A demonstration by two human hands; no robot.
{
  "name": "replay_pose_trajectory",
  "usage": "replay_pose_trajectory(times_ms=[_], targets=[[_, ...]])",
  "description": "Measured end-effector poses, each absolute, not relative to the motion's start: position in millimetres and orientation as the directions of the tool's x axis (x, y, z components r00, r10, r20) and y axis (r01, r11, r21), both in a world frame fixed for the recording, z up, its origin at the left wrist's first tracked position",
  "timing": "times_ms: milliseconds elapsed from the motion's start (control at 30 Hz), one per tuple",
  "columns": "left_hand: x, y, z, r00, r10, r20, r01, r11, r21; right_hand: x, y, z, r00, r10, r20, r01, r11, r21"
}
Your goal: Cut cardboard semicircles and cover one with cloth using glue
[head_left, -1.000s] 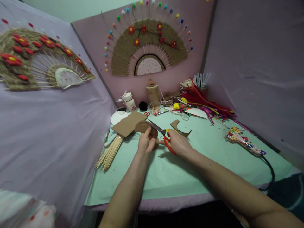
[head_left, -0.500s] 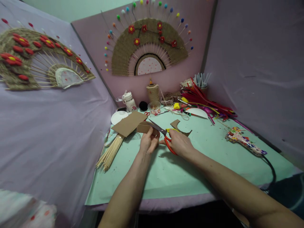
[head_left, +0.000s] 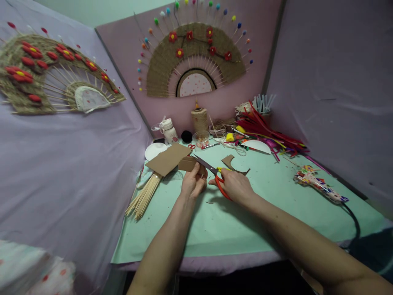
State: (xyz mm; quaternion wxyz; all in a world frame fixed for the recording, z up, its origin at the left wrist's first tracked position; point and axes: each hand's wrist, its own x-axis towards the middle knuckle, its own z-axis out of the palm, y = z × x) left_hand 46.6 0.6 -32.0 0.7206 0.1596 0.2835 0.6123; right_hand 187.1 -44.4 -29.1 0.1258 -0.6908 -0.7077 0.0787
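While L hand (head_left: 194,185) grips cardbd piece (head_left: 186,164), R hand (head_left: 238,186) holds scissors (head_left: 211,168) by it, curved offcut (head_left: 228,161) already loose, trimming prob. unfinished.

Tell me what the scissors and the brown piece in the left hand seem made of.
The scissors have dull grey blades, probably metal, and bright red and yellow handles, likely plastic. The brown piece seems matte cardboard: plain, flat-faced.

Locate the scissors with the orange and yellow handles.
In the head view, the scissors are near the centre, in the right hand, beside the left hand.
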Motion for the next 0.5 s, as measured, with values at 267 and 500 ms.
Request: replay_pose_trajectory(times_ms=[267,500], targets=[[43.0,2.1,-30.5,0.084,0.971,-0.225,-0.742,0.212,0.636,190.7,-40.9,-28.1,0.007,0.998,0.066,0.948,0.014,-0.317],[42.5,4.1,-30.5,0.074,0.973,-0.217,-0.785,0.191,0.589,191.0,-36.3,-33.1,-0.04,0.999,-0.021,0.86,0.024,-0.509]])
